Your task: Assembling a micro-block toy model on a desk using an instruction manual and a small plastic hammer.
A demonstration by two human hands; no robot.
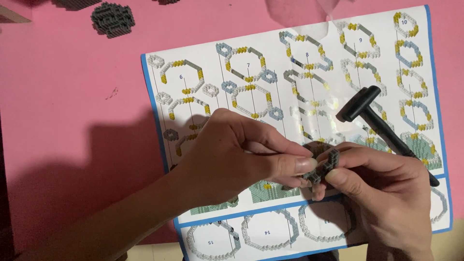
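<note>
Grey brick piece [325, 166] sits pinched between left hand [232, 154] and right hand [386, 193].

Home hobby table — brick-building instruction sheet [270, 96]

An instruction sheet [270, 87] lies on the worktop [72, 121]. Over the sheet's near middle, the left hand [232, 154] and right hand [386, 193] meet, pinching a small brick piece [324, 166]. A hammer-shaped tool [382, 128] crosses the sheet's right part. Far left of the sheet sits a brick cluster [112, 19].
</note>
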